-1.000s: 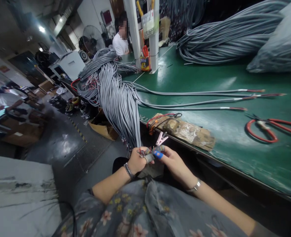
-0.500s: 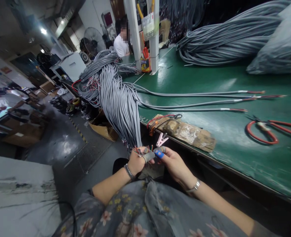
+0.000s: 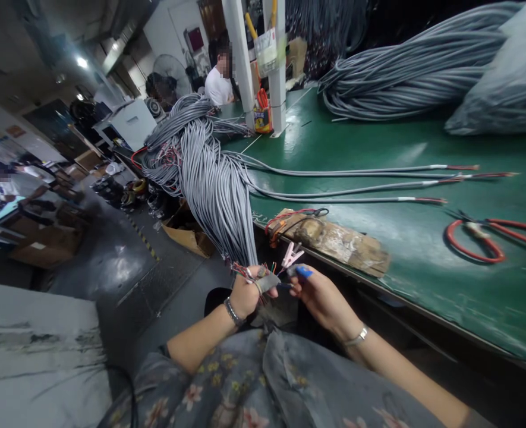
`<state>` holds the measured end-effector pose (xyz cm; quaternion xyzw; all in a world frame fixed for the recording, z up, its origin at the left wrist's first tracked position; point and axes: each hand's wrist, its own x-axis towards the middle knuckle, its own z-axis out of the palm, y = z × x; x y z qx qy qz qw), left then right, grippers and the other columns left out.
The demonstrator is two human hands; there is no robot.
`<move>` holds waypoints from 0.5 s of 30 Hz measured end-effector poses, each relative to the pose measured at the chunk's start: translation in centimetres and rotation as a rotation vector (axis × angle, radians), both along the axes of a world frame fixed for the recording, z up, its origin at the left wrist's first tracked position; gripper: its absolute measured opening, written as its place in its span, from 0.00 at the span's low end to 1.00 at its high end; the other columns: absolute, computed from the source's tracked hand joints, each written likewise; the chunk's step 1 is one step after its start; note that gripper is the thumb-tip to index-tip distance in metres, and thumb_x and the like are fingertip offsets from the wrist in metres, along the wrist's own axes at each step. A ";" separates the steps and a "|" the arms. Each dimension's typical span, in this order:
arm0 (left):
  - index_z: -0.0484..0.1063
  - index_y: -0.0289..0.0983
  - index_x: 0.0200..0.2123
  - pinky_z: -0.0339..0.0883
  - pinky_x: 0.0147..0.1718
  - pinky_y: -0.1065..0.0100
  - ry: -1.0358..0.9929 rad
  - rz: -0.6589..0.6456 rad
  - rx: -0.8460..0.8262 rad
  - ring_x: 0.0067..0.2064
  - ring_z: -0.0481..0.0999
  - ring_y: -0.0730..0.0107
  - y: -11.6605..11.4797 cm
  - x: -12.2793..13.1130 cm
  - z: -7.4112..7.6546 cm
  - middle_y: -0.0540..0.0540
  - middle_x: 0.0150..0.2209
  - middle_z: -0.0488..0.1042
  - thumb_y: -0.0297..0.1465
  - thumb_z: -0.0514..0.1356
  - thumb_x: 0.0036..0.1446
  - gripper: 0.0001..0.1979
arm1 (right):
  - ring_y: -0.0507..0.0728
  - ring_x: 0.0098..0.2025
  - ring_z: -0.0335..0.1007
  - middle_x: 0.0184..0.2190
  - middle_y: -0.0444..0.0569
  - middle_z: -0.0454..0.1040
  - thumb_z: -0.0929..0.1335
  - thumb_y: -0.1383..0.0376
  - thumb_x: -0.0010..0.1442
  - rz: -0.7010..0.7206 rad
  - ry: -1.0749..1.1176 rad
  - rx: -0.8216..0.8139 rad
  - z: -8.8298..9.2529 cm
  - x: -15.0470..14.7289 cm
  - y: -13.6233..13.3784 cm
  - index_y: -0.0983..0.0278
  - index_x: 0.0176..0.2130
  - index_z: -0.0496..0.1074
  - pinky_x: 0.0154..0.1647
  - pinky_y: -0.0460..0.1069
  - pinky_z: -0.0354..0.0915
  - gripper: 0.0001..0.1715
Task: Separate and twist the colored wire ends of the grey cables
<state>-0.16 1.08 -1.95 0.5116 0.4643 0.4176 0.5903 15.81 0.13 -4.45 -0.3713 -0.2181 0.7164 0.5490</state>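
Note:
Thin coloured wires (image 3: pixel 240 271) fan out of a grey cable end gripped in my left hand (image 3: pixel 250 291), whose thumb wears a grey cover. Just right of it, my right hand (image 3: pixel 318 294) is closed in a pinch, with blue tape on one finger. A thin dark wire seems to run between the two hands; the fingertips hide its far end. The thick bundle of grey cables (image 3: pixel 216 184) hangs over the bench edge down to my left hand. Behind the fingers, a pink clothes peg (image 3: pixel 292 255) stands at the bench edge.
On the green bench (image 3: pixel 378 142) lie several cables with stripped ends, a worn wooden board (image 3: pixel 334 241) and red-handled pliers (image 3: pixel 476 238). Large grey cable coils (image 3: pixel 405 71) sit at the back, by a plastic bag (image 3: pixel 507 83). A white post (image 3: pixel 240 59) rises from the bench. Co-workers sit further off.
My right hand has moved a little to the right, away from my left hand, opening a gap between the fingertips. The left hand keeps its grip and has barely moved.

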 end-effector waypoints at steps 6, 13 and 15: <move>0.74 0.33 0.19 0.61 0.21 0.71 -0.108 -0.059 -0.063 0.17 0.67 0.75 0.6 0.7 0.6 0.48 0.15 0.71 0.51 0.71 0.35 0.25 | 0.52 0.25 0.62 0.23 0.45 0.71 0.74 0.39 0.40 0.082 0.006 0.081 -0.1 0.3 2.2 0.62 0.30 0.77 0.26 0.48 0.63 0.31; 0.73 0.33 0.18 0.62 0.22 0.70 -0.090 -0.138 -0.104 0.17 0.66 0.75 1.3 1.5 1.2 0.48 0.15 0.71 0.50 0.71 0.35 0.25 | 0.55 0.25 0.63 0.20 0.45 0.69 0.69 0.33 0.43 -0.029 -0.120 0.177 0.8 -0.9 2.8 0.61 0.25 0.74 0.27 0.50 0.62 0.34; 0.73 0.33 0.18 0.63 0.23 0.70 -0.083 -0.146 -0.096 0.18 0.67 0.75 1.4 1.5 1.1 0.48 0.15 0.71 0.50 0.71 0.37 0.24 | 0.57 0.26 0.66 0.21 0.46 0.70 0.70 0.34 0.42 0.007 -0.061 0.149 0.6 -1.1 2.9 0.61 0.27 0.74 0.27 0.51 0.63 0.34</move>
